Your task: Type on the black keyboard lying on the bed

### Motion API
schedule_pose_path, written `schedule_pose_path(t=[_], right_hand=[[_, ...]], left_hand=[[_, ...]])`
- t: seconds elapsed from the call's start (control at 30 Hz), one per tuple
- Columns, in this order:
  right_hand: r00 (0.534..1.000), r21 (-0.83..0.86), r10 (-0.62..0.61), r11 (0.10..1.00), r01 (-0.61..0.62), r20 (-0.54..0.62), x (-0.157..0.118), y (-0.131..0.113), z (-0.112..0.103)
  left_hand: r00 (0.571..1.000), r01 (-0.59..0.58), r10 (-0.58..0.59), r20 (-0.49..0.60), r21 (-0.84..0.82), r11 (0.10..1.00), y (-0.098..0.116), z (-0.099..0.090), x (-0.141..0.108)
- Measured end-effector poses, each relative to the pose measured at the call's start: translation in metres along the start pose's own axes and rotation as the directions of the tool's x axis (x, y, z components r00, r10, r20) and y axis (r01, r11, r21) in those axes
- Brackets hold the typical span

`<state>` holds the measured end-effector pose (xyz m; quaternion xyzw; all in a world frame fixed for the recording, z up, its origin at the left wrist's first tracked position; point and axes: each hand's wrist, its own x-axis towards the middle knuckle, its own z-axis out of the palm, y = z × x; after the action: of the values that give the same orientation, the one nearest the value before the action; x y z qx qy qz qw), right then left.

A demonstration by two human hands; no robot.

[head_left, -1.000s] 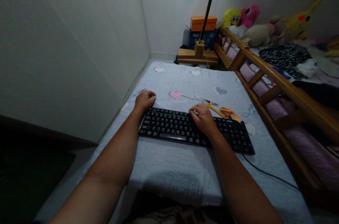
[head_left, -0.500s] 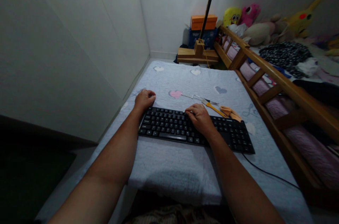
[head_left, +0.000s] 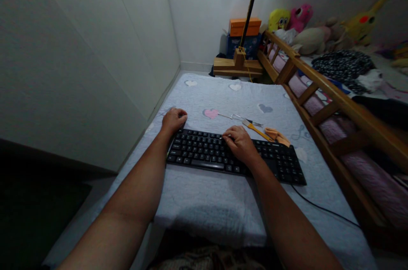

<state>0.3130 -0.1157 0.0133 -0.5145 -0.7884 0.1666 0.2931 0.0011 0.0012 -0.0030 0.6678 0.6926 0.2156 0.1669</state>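
Note:
A black keyboard (head_left: 204,149) lies across the cloth-covered table. My right hand (head_left: 239,142) rests over its middle, thumb and fingers pinched on a small white-tipped thing (head_left: 222,137) held at the upper rows of keys. Most of that thing is hidden by my fingers. At the far left corner of the keyboard, my left hand (head_left: 174,120) lies with its fingers curled closed. Whether anything is inside them is hidden. Beyond my right hand lie a yellow-handled brush (head_left: 256,130), thin metal tools (head_left: 242,118) and a folded orange cloth (head_left: 277,137).
The table's pale blue cover (head_left: 210,193) has heart prints. A black cable (head_left: 325,209) runs from the keyboard to the right. A wooden bed rail (head_left: 338,95) borders the table's right side. Behind stand a wooden stand (head_left: 237,66) and an orange box (head_left: 245,27).
My right hand's fingertips and the white tip have shifted very slightly toward me. My left hand and the keyboard stay in place.

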Motion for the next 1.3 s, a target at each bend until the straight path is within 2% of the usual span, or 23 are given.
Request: schedule_pose_path(t=[0.77, 1.3], right_hand=[[0.999, -0.021, 0.044, 0.999, -0.045, -0.022, 0.003, 0.008, 0.005], [0.995, -0.021, 0.062, 0.998, -0.064, -0.079, 0.001, 0.015, -0.003]], left_hand=[[1.000, 0.001, -0.001, -0.010, -0.007, 1.000, 0.003, -0.003, -0.003], [1.000, 0.001, -0.001, -0.007, -0.004, 1.000, 0.001, -0.001, -0.001]])
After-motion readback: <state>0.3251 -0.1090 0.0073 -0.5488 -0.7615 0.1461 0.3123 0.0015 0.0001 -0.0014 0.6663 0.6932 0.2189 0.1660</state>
